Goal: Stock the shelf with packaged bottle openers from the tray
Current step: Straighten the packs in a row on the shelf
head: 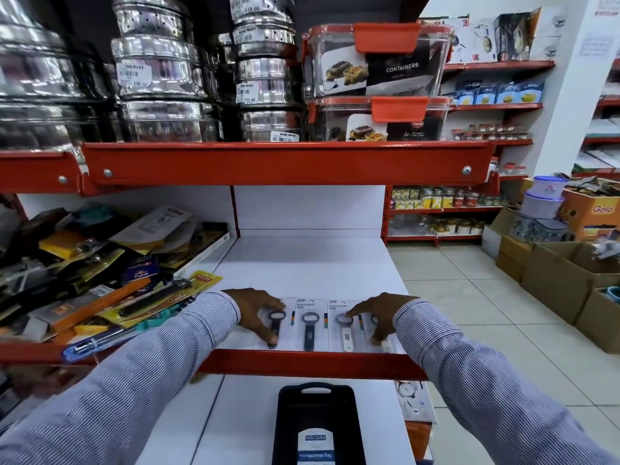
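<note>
My left hand [260, 312] and right hand [380, 317] press spread fingers flat on glossy carded bottle openers [308, 330] lining the smooth white shelf [302, 263].

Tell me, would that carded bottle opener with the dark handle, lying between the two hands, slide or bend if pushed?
The dark-handled opener pack lies flat on the smooth white shelf, so it would probably slide easily. Its thin card backing likely flexes at the edges, while the metal opener should keep the middle stiff. Being flat, it seems unlikely to roll or tip.

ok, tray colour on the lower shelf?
Black tray, with a white-and-blue label; head view.
</note>
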